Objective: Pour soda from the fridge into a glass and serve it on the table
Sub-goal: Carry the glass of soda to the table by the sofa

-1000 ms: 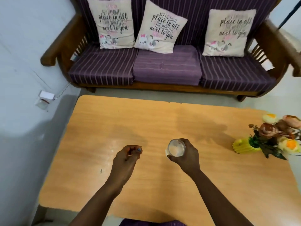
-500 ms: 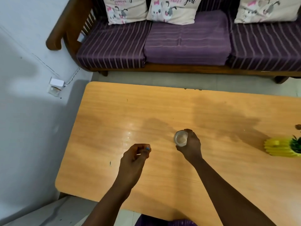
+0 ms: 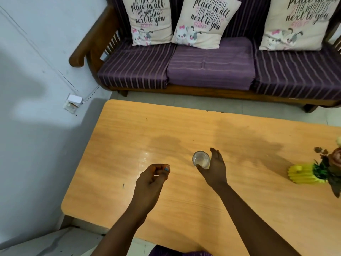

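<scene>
A small clear glass point(image 3: 201, 159) with pale liquid stands upright on the light wooden table point(image 3: 140, 133), near its middle. My right hand point(image 3: 215, 169) is just right of the glass. Its fingers are stretched out and away from the rim, while the thumb lies at the glass's near side, touching it or nearly so. My left hand point(image 3: 151, 180) hovers over the table left of the glass, fingers loosely curled with nothing visible in them. No soda bottle is in view.
A yellow ribbed vase point(image 3: 302, 173) with artificial flowers point(image 3: 331, 163) stands at the table's right edge. A purple striped sofa point(image 3: 212, 71) with three printed cushions lies beyond the table. A wall with a socket point(image 3: 72, 103) runs along the left.
My right hand was wrapped around the glass; now its fingers have opened off it and the glass stands on the table. The view has tilted back up towards the sofa.
</scene>
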